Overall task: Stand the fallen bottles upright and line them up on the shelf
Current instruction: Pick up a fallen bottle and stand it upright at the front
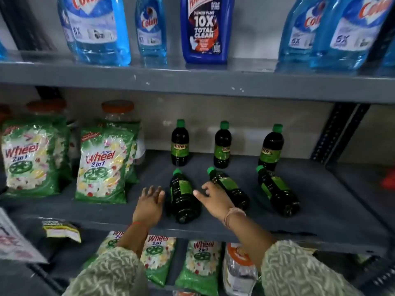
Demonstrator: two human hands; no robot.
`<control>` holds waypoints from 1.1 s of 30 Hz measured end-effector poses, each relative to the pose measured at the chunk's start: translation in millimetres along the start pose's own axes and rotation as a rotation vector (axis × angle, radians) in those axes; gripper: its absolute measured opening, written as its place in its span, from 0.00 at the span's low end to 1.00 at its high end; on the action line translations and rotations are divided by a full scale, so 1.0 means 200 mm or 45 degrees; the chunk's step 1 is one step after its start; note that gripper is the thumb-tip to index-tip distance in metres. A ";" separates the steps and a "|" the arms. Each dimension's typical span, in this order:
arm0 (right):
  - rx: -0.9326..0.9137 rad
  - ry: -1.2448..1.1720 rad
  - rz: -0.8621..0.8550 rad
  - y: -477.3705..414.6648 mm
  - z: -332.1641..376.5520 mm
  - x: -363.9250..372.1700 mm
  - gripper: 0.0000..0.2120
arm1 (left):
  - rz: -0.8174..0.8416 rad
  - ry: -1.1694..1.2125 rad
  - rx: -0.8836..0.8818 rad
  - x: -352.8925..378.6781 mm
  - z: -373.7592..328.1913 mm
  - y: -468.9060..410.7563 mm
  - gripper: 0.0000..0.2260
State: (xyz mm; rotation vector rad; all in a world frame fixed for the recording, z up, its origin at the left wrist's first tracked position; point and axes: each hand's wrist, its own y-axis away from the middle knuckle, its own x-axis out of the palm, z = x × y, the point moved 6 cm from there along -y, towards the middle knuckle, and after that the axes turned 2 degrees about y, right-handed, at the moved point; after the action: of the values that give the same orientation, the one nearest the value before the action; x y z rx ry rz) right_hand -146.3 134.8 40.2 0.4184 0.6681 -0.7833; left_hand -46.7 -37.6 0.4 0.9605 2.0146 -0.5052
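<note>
We had the left hand (149, 201) and right hand (213, 198) flanking the leftmost fallen bottle (183, 196), fingers spread, gripping nothing. Risk as we judged it: a nudge could roll it off the shelf (320, 210) edge.

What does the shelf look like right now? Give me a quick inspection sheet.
Surface: grey middle shelf, paint chipped on the shelf edge above.
Job's things: three fallen bottles lying caps toward the back; three upright bottles behind them.
Clutter: detergent packs at left.
Hands: left hand and right hand open, either side of the leftmost fallen bottle, holding nothing.
Cables: nothing seen.
Surroundings: blue cleaner bottles above, more packs below.
</note>
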 end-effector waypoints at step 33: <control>-0.163 -0.255 -0.199 -0.44 0.20 -0.19 0.26 | 0.060 -0.406 0.014 0.13 0.09 -0.06 0.22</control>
State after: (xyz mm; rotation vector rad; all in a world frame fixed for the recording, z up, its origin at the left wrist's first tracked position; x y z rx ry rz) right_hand -217.5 74.8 85.6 0.1693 0.5637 -0.9117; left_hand -57.2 -45.1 -31.9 0.8715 1.7015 -0.6033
